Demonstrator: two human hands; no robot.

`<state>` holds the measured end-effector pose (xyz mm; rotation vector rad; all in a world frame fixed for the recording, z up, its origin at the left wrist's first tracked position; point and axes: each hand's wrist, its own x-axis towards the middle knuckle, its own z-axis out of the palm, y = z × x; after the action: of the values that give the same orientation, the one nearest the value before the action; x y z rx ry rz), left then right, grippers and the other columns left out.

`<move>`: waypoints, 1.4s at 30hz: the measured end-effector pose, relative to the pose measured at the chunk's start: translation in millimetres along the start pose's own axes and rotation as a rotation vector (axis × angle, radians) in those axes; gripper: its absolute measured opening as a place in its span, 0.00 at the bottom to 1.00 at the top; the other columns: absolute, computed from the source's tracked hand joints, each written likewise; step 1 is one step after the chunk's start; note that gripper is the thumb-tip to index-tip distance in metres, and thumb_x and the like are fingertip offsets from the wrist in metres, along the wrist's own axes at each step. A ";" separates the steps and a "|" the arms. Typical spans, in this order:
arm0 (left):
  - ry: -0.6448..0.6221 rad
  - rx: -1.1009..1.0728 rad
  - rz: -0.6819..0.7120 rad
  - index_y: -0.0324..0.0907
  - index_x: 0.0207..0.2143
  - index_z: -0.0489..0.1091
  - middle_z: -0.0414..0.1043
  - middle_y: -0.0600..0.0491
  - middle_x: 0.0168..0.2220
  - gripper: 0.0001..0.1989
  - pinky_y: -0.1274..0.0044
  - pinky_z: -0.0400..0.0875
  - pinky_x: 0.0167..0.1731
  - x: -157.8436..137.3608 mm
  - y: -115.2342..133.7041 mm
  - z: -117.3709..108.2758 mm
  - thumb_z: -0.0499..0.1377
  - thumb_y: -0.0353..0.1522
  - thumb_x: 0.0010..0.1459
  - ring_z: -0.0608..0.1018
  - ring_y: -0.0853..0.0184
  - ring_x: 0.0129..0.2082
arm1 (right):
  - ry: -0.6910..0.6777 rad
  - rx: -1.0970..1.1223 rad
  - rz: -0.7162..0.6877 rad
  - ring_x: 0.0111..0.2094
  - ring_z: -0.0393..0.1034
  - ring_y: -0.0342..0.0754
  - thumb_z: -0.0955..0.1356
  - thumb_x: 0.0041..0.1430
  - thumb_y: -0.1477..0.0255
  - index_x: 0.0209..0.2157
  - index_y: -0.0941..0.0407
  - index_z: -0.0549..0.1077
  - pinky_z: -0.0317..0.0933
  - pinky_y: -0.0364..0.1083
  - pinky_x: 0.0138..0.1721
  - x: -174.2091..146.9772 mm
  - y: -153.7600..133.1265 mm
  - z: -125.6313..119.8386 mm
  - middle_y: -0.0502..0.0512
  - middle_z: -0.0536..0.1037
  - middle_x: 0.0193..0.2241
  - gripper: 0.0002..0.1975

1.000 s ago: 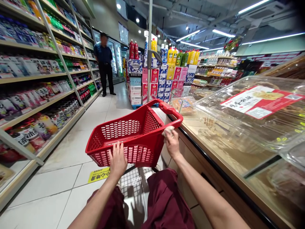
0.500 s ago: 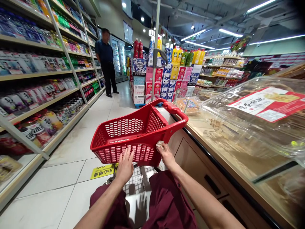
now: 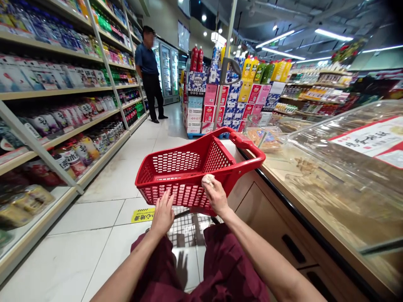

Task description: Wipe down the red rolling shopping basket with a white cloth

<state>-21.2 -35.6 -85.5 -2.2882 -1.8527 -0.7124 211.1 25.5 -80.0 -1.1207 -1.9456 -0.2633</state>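
Note:
A red plastic shopping basket [image 3: 185, 184] with perforated walls stands in front of my knees, its handle [image 3: 252, 153] pointing right. In my right hand [image 3: 217, 197] is a crumpled whitish cloth [image 3: 208, 180], held against the near side wall just below the rim. My left hand [image 3: 163, 213] lies with fingers stretched out at the lower part of that same wall. Whether its fingertips press on the plastic I cannot tell. The inside of the basket shows nothing but red walls.
Drink shelves [image 3: 63, 94] line the left side. A wooden counter [image 3: 273, 184] with clear plastic food boxes [image 3: 362, 138] runs along the right. Stacked drink cartons [image 3: 214, 107] stand ahead. A person [image 3: 149, 71] stands in the aisle. A yellow floor sign [image 3: 142, 215] lies beyond my left hand.
My right hand has moved the cloth up and left along the basket wall, from near the handle end to just under the rim. The whole view has shifted somewhat.

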 end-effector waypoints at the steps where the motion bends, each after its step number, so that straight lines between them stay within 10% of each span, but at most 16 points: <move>1: 0.006 0.004 -0.022 0.37 0.55 0.56 0.50 0.42 0.60 0.29 0.61 0.53 0.56 -1.7 -3.9 -0.4 0.48 0.22 0.47 0.54 0.59 0.60 | 0.027 0.016 0.006 0.48 0.60 0.50 0.58 0.59 0.77 0.47 0.56 0.69 0.59 0.49 0.48 2.3 -2.3 2.8 0.60 0.65 0.47 0.17; 8: 0.023 -0.004 -0.074 0.39 0.55 0.55 0.51 0.44 0.60 0.30 0.62 0.54 0.56 -12.2 -26.1 0.3 0.48 0.22 0.47 0.55 0.60 0.60 | -0.263 0.070 -0.146 0.46 0.62 0.49 0.61 0.59 0.75 0.46 0.51 0.70 0.61 0.46 0.44 -9.8 -37.4 34.0 0.57 0.69 0.44 0.14; 25: 0.081 0.048 -0.411 0.33 0.52 0.58 0.54 0.38 0.58 0.25 0.64 0.57 0.54 -49.2 -93.0 -7.2 0.48 0.24 0.48 0.59 0.57 0.57 | -0.374 0.058 -0.537 0.43 0.61 0.50 0.57 0.63 0.73 0.53 0.54 0.60 0.58 0.49 0.42 52.8 -158.5 117.9 0.59 0.67 0.48 0.17; 42: 0.140 -0.054 -0.338 0.35 0.52 0.57 0.54 0.40 0.58 0.27 0.61 0.58 0.54 -35.8 -83.0 -0.4 0.48 0.23 0.46 0.60 0.57 0.57 | -0.426 -0.054 -0.406 0.33 0.62 0.46 0.62 0.60 0.72 0.39 0.55 0.71 0.56 0.42 0.31 34.3 -126.7 93.4 0.54 0.70 0.32 0.08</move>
<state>-105.2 -47.2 -117.1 -1.9142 -2.1987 -0.9477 50.0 24.5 -83.7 -0.8515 -2.5595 -0.3126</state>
